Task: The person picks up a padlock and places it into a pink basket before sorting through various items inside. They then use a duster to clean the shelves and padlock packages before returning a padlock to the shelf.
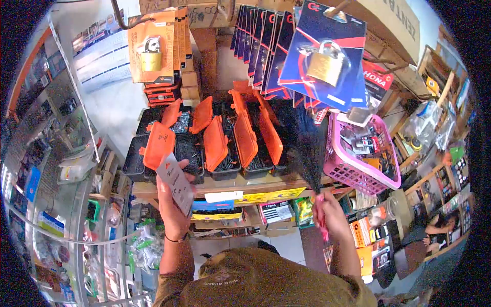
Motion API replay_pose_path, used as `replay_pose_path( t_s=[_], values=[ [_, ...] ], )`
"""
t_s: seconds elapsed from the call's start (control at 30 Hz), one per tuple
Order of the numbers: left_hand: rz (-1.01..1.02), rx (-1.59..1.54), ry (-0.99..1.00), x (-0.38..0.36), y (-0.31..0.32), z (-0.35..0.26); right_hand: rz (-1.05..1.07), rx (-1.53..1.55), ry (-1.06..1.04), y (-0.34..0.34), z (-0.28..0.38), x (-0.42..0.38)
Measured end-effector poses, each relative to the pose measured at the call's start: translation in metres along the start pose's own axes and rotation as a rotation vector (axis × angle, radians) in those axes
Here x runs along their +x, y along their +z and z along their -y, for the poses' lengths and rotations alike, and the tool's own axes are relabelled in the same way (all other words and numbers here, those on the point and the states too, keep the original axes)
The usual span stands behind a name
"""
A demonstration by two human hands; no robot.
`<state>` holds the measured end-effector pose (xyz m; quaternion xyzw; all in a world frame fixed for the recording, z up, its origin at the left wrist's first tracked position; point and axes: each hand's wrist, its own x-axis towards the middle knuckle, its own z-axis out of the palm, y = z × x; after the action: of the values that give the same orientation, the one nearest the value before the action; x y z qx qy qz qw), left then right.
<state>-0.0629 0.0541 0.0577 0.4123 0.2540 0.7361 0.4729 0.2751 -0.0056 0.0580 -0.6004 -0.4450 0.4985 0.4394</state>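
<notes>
My left hand grips a pale printed card, held tilted in front of the black bins. My right hand is wrapped round the pink handle of a black duster, whose dark fibres point up and away. Just beyond the left hand are black bins with raised orange lids, several holding dark screws or similar small pieces. To the right of the duster stands a pink plastic basket with packaged goods inside. The duster's tip is blurred against the dark background.
Carded padlocks hang on hooks above the bins, with orange-carded ones at left. The wooden shelf edge runs below the bins. Glass shelving lines the left. Another person is at the far right.
</notes>
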Motion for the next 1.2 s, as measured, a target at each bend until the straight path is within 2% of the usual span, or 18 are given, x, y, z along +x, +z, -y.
replay_pose_path(
  t_s=[0.1, 0.17, 0.2, 0.27, 0.33, 0.4, 0.43, 0.47, 0.53, 0.6, 0.67, 0.7, 0.77, 0.8, 0.87, 0.9, 1.03, 1.2],
  values=[
    [-0.099, 0.145, 0.137, -0.005, 0.003, -0.009, -0.055, -0.043, -0.16, 0.004, 0.004, 0.041],
    [-0.167, 0.224, 0.217, -0.005, 0.005, -0.014, -0.237, -0.441, -0.347, -0.002, -0.004, 0.077],
    [-0.16, 0.296, 0.302, -0.005, 0.007, -0.017, -0.234, -0.435, -0.355, -0.002, -0.002, 0.087],
    [-0.154, 0.441, 0.477, -0.005, 0.01, -0.024, -0.331, -0.947, -0.536, 0.002, 0.007, 0.103],
    [-0.16, 0.674, 0.527, -0.006, 0.017, -0.04, -0.302, -0.915, -0.491, 0.01, 0.028, 0.098],
    [-0.126, 0.712, 0.561, -0.002, 0.028, -0.055, -0.17, -0.98, -0.387, 0.008, 0.041, 0.101],
    [-0.124, 0.778, 0.613, 0.003, 0.032, -0.062, -0.143, -1.14, -0.4, 0.001, 0.035, 0.115],
    [-0.142, 0.728, 0.671, 0.007, 0.042, -0.07, -0.134, -1.136, -0.423, -0.005, 0.032, 0.125],
    [-0.18, 0.96, 0.887, 0.024, 0.045, -0.084, 0.017, -0.757, -0.29, -0.013, 0.027, 0.137],
    [-0.246, 1.014, 0.978, 0.034, 0.062, -0.102, -0.05, -0.766, -0.396, -0.01, 0.022, 0.135],
    [-0.282, 1.007, 1.144, 0.051, 0.073, -0.118, -0.209, -0.974, -0.293, 0.004, 0.041, 0.107],
    [-0.291, 1.008, 1.157, 0.058, 0.08, -0.127, -0.318, -1.092, -0.354, 0.006, 0.038, 0.103],
    [-0.373, 1.036, 1.312, 0.072, 0.095, -0.144, -0.364, -1.065, -0.494, 0.024, 0.06, 0.068],
    [-0.383, 1.036, 1.322, 0.078, 0.102, -0.149, -0.41, -1.035, -0.618, 0.032, 0.069, 0.054],
    [-0.379, 0.946, 1.273, 0.089, 0.115, -0.159, -0.2, -0.889, -0.728, 0.046, 0.09, 0.032],
    [-0.42, 1.024, 1.362, 0.093, 0.12, -0.164, -0.104, -0.826, -0.759, 0.059, 0.107, 0.013],
    [-0.449, 1.204, 1.283, 0.1, 0.123, -0.167, 0.037, -0.77, -1.3, 0.095, 0.151, -0.023],
    [-0.472, 1.277, 1.148, 0.083, 0.127, -0.165, 0.136, -0.588, -1.575, 0.139, 0.201, -0.034]
  ],
)
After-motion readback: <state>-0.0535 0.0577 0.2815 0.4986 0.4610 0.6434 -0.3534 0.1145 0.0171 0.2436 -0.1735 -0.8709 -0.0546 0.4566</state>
